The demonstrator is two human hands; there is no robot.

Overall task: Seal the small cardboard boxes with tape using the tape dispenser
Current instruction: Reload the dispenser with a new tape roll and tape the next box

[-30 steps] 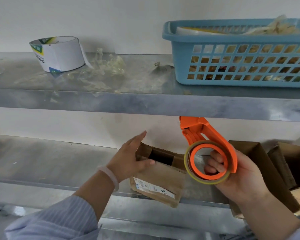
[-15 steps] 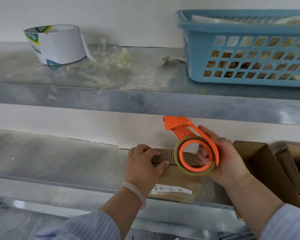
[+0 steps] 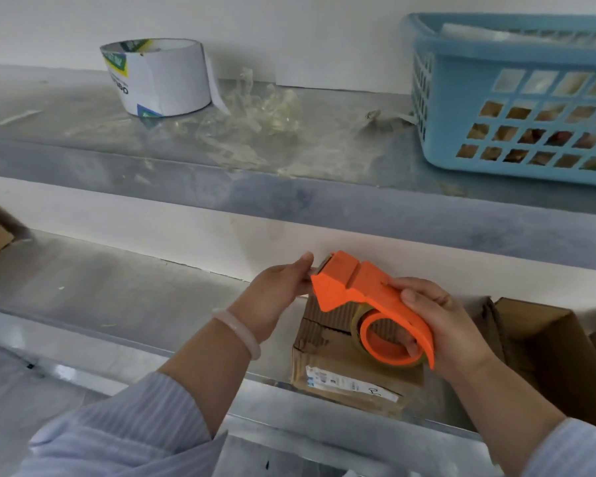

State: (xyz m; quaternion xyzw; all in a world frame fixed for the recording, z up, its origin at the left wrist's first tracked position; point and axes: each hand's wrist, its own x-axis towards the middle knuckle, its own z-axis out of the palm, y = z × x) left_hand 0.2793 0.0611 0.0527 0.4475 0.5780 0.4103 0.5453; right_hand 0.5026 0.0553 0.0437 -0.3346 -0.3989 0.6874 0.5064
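1. orange tape dispenser [image 3: 358, 290] sat in my right hand [image 3: 444, 325], fingers curled through its roll.
2. my left hand [image 3: 276, 294] touched its nose; i couldn't tell whether those fingers pinched anything.
3. cardboard box [image 3: 334, 352] lay beneath, on the lower shelf [image 3: 117, 297].

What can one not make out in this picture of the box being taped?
All in the head view:
Fingertips of the left hand: hidden behind the orange tape dispenser, so what they hold is unclear.
Far end of the small cardboard box top: covered by the dispenser; any tape there is not visible.
Shipping label text: too small.
Blue basket: cut off by the right edge; contents blurred.
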